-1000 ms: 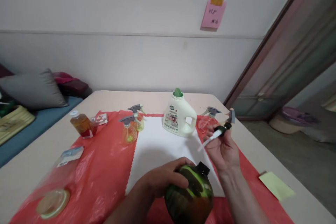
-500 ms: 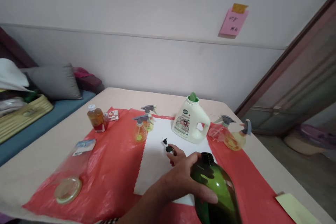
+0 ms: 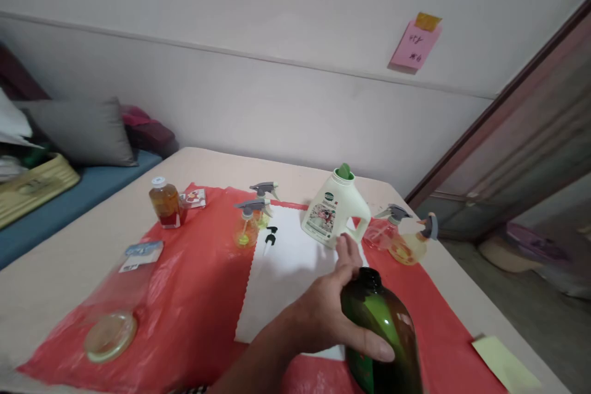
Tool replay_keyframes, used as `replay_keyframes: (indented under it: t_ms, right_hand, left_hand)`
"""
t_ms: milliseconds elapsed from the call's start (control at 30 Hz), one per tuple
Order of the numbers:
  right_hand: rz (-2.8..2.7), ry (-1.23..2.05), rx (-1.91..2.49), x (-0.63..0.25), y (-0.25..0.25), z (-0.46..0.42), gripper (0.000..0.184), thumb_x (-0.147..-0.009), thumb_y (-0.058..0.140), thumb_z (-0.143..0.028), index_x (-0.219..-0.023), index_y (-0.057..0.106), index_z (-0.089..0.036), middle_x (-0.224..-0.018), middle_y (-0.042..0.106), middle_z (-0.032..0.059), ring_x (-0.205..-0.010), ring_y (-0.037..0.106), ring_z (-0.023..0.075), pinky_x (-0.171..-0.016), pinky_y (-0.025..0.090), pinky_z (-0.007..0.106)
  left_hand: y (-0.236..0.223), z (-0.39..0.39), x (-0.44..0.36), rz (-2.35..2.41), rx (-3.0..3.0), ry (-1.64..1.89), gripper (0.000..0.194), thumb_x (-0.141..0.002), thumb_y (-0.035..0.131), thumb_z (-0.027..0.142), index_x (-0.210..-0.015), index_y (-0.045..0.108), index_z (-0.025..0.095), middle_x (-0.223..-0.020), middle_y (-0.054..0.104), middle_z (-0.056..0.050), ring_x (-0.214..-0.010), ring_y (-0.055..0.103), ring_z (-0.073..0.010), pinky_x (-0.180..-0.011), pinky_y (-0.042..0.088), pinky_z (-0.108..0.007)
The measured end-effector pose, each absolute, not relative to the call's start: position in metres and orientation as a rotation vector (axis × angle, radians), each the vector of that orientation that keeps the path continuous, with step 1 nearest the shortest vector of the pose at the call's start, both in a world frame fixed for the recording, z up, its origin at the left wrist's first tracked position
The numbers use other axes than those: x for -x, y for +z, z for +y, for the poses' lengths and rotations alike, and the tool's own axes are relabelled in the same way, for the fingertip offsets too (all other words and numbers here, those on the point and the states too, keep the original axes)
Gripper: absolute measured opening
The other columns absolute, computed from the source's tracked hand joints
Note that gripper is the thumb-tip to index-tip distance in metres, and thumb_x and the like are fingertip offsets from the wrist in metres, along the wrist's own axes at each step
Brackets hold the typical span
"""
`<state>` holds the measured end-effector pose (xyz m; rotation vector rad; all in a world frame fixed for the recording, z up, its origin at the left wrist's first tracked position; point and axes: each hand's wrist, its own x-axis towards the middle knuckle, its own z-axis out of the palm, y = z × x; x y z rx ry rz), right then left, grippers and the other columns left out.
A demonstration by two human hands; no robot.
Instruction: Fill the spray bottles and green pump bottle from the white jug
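My left hand [image 3: 332, 317] is wrapped around a green, see-through bottle [image 3: 381, 332]. The bottle's black neck is uncapped, and its base runs out of the frame. Beyond it, my right hand [image 3: 348, 251] shows only stretched fingers close to the handle of a pale green detergent jug [image 3: 321, 215]; the rest is hidden behind my left hand and the bottle. Whether those fingers touch the jug I cannot tell. A black pump head [image 3: 271, 237] with a thin tube lies on the white sheet [image 3: 281, 301], away from both hands.
Two spray bottles [image 3: 245, 231] stand left of the jug, and two more, one reddish [image 3: 381, 234] and one yellowish [image 3: 409, 249], to its right. An amber bottle [image 3: 166, 204], a round lid [image 3: 111, 337] and a red plastic sheet [image 3: 198, 295] are on the left; a yellow note [image 3: 505, 363] lies at right.
My right hand has let go of the black pump head, which now lies farther left on the white sheet. That hand has moved right, toward the jug. The left hand still holds the bottle.
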<state>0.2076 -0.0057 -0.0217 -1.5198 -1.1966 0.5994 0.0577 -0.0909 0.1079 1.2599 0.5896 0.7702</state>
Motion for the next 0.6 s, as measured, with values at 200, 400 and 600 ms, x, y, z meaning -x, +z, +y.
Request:
replay_keyframes:
  t_ms: [200,400,600]
  right_hand:
    - [-0.996,0.617,1.491,-0.235,0.007,0.045,0.08,-0.084,0.043,-0.068,-0.142,0.046,-0.013,-0.147,0.048,0.0163,-0.136,0.044,0.0308,-0.114,0.033,0.046]
    - [-1.012,0.674,1.422,-0.239,0.023,0.08,0.073,-0.079,0.051,-0.065,-0.13,0.055,-0.012,-0.118,0.069,0.014,-0.11,0.063,0.0273,-0.097,0.049,0.041]
    - [-1.11,0.567,1.398,-0.269,0.065,0.02,0.074,-0.072,0.067,-0.058,-0.133,0.054,-0.017,-0.123,0.067,0.0112,-0.126,0.052,0.0277,-0.11,0.037,0.041]
  left_hand:
    - [0.091,-0.083,-0.066,0.937,-1.431,0.732,0.064,-0.048,0.088,0.031,-0.105,0.061,0.021,-0.096,0.066,-0.002,-0.088,0.058,-0.0235,-0.077,0.048,-0.034]
    - [0.077,-0.06,-0.063,1.385,-1.522,0.811,0.071,-0.051,0.079,0.018,-0.117,0.052,0.02,-0.111,0.063,-0.007,-0.101,0.058,-0.0255,-0.088,0.045,-0.035]
    - [0.066,-0.029,-0.034,1.594,-1.354,0.987,0.072,-0.056,0.081,0.025,-0.121,0.049,0.024,-0.104,0.063,-0.004,-0.096,0.06,-0.024,-0.082,0.047,-0.034]
